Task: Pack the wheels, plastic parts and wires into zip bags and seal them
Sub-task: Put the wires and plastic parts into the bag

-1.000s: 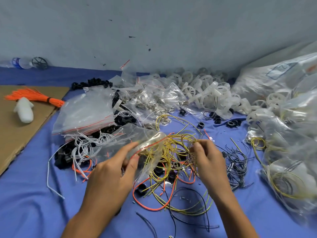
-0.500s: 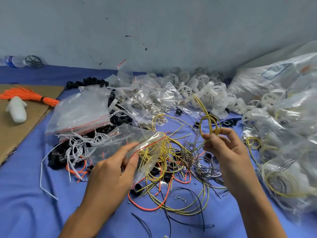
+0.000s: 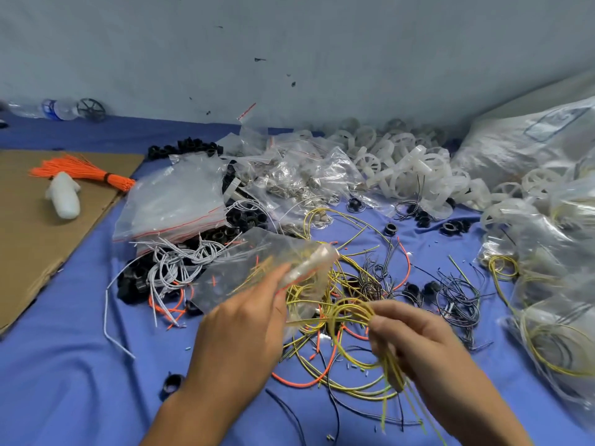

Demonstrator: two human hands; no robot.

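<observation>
Wires (image 3: 352,309) pinched by right hand (image 3: 418,336) | beside zip bag (image 3: 244,262) gripped by left hand (image 3: 241,329)

pale grey wall (image 3: 322,43), blue cloth (image 3: 64,381) over surface.

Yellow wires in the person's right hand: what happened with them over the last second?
The right hand pinched a coil of yellow wires, lifted it, then brought it down and leftward, close to the zip bag. The left hand kept gripping that bag. The white wheels and the orange bundle lie as before.
</observation>
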